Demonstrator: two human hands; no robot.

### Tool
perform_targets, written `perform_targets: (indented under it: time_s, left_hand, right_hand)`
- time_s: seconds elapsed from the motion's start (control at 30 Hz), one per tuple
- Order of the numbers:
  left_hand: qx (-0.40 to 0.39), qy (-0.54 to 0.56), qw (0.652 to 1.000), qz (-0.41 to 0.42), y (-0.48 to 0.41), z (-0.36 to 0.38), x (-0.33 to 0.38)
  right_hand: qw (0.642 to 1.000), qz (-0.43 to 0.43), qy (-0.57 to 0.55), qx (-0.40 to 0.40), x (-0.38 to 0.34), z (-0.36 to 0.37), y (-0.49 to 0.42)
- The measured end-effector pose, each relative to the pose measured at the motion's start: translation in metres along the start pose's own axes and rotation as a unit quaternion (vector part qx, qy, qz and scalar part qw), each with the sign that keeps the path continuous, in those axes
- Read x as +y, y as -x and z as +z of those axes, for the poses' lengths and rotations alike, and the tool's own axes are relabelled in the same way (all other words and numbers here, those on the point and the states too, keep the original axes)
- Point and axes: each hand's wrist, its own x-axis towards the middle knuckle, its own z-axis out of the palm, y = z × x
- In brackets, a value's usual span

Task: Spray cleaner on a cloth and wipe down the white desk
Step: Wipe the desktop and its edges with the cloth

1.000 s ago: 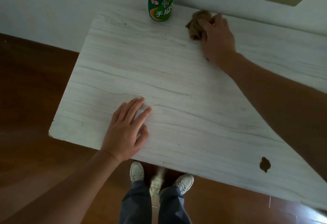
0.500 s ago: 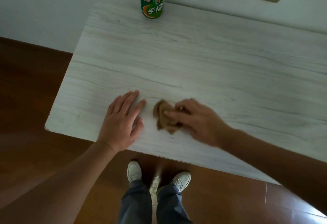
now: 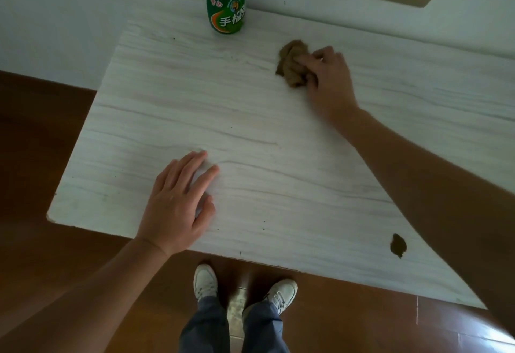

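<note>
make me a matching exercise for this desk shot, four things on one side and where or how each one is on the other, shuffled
Things:
1. bottle
2. cloth
3. left hand
4. dark patch

Places or states:
A. flat, palm down, near the front edge of the desk
B. bunched under the right hand
C. upright at the back edge, by the wall
D. on the desk top near the front right edge

Pairs: 1-C, 2-B, 3-A, 4-D
</note>
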Motion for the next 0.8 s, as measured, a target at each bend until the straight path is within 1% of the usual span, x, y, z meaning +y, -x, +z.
perform_targets:
  time_s: [0.13, 0.23, 0.3, 0.37, 0.43, 0.5, 0.57, 0.6, 0.7, 0.8]
  left_hand:
    - [0.002, 0.003, 1.0, 0.001, -0.001, -0.002, 0.003]
    - [-0.008, 0.0, 1.0, -0.003, -0.001, -0.004, 0.003]
    - [-0.019, -0.005, 1.0, -0.01, -0.001, -0.005, 0.004]
    - [-0.024, -0.006, 1.0, -0.014, -0.001, -0.005, 0.004]
    - [-0.023, -0.004, 1.0, -0.013, -0.001, -0.005, 0.003]
    - [-0.021, -0.006, 1.0, -0.011, -0.001, -0.005, 0.003]
    - [-0.019, -0.007, 1.0, -0.009, -0.001, -0.004, 0.003]
    - [-0.019, -0.006, 1.0, -0.01, -0.001, -0.004, 0.003]
    - [-0.019, -0.005, 1.0, -0.01, -0.001, -0.005, 0.004]
    - [-0.017, -0.005, 1.0, -0.011, -0.002, -0.006, 0.004]
  right_hand:
    - [0.992, -0.103, -0.062, -0.035, -0.043, 0.0, 0.093]
    - [0.976, -0.168, -0.094, -0.104, -0.072, 0.0, 0.162]
    - [0.968, -0.185, -0.102, -0.136, -0.08, -0.003, 0.183]
    - [0.97, -0.163, -0.123, -0.134, -0.082, -0.006, 0.186]
    - [0.975, -0.115, -0.142, -0.122, -0.081, -0.012, 0.186]
    - [0.98, -0.066, -0.162, -0.093, -0.076, -0.016, 0.187]
    - [0.977, -0.026, -0.197, -0.077, -0.071, -0.019, 0.188]
    - [0.974, -0.015, -0.209, -0.082, -0.07, -0.02, 0.188]
    - [0.976, 0.001, -0.181, -0.123, -0.07, -0.022, 0.184]
    - [0.967, -0.008, -0.142, -0.209, -0.078, -0.024, 0.178]
